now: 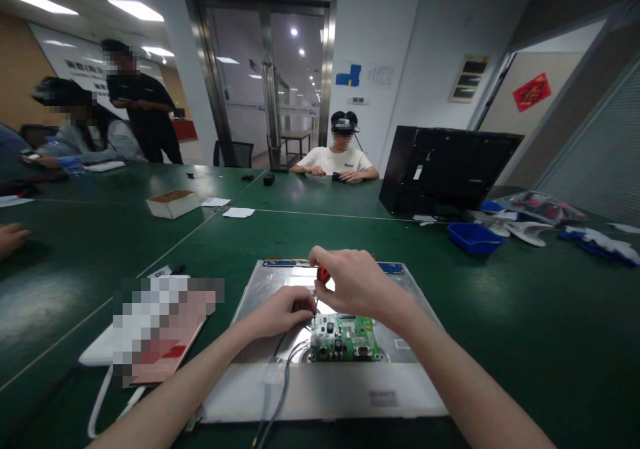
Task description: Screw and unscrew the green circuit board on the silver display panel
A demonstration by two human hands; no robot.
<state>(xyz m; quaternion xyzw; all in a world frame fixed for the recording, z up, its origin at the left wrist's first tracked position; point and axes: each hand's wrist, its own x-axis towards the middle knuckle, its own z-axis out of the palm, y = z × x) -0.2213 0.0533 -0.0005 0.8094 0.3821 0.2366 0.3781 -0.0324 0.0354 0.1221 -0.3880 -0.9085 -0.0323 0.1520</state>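
Note:
A flat metal panel (250, 302) lies before me, with a green circuit board (350, 337) on its middle. My right hand (353, 279) grips a red and black screwdriver (323, 275), held upright over the board's upper left corner. Beside its shaft, my left hand (287, 312) has its fingers curled together at the board's left edge; whatever they pinch is too small to make out. Grey cables (286, 382) run from the board's left side over the panel's white lower strip (340, 389). A blue strip board (393, 268) lines the panel's far edge.
Phones with a white cable (103, 395) lie at the left. Farther back are a cardboard box (173, 204), a blue tray (475, 237) and a black monitor (445, 172). A person (345, 159) sits opposite; others are at the left, one hand (13, 237) near the edge.

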